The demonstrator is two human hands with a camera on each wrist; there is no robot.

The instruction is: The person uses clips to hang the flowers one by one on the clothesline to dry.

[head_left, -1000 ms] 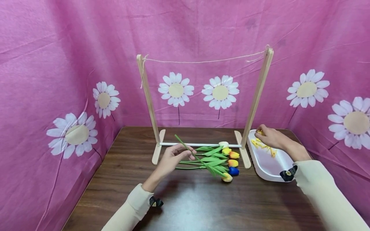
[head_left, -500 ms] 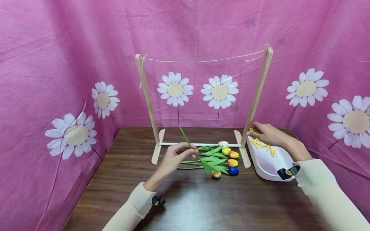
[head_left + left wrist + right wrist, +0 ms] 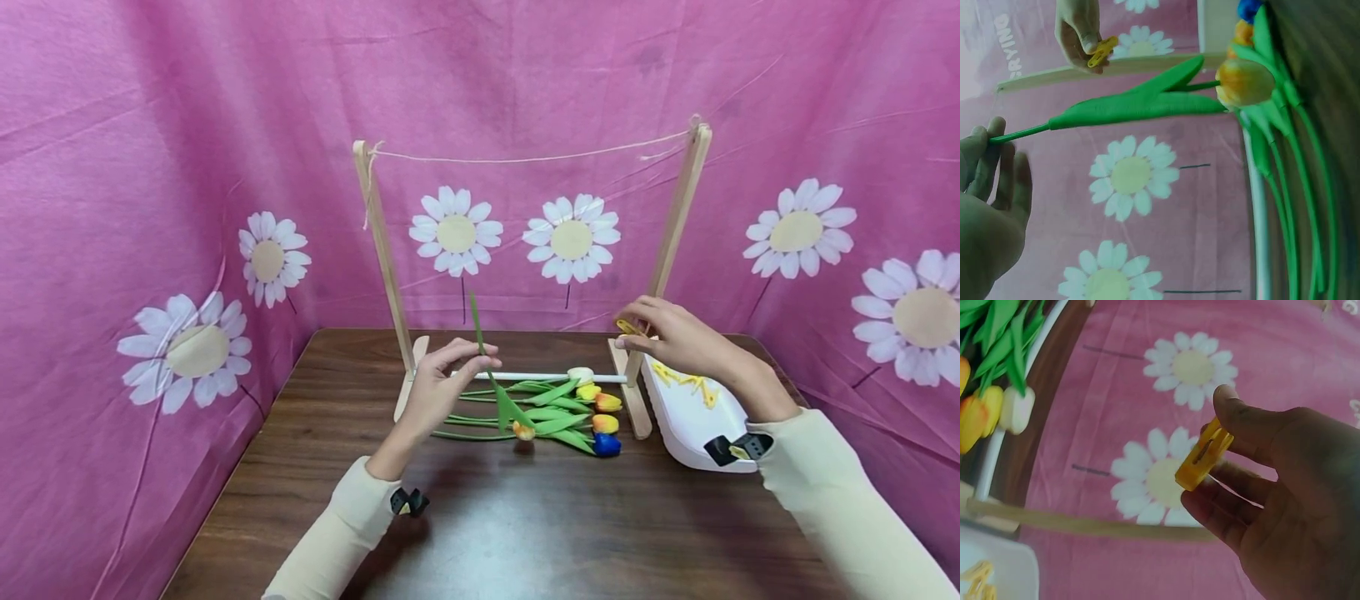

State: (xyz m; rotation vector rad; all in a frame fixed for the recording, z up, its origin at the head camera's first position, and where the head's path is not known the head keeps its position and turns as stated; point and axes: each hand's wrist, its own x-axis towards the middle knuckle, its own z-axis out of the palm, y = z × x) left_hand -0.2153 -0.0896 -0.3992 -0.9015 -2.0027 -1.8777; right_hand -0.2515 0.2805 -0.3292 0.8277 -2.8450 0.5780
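Observation:
My left hand [image 3: 438, 383] pinches the stem of an artificial tulip [image 3: 1244, 84] between thumb and fingers. Its yellow-orange bloom hangs downward, with the green leaves above it. In my right hand [image 3: 686, 337] is a yellow clothespin [image 3: 1205, 453], pinched between thumb and fingers beside the right post of the wooden frame. Under the left hand, several more tulips [image 3: 555, 417] lie side by side on the table, their white, yellow, orange and blue blooms pointing right.
A wooden frame [image 3: 384, 267] stands at the back, with a string [image 3: 525, 160] tied between its post tops and a white rod [image 3: 525, 377] low across. At right, a white tray [image 3: 697, 437] holds more yellow clothespins [image 3: 686, 382]. Behind hangs a pink daisy-print cloth [image 3: 525, 67].
My left hand has lifted the tulip, which now hangs more upright with its bloom further left. My right hand has come up and left out of the tray with a clothespin.

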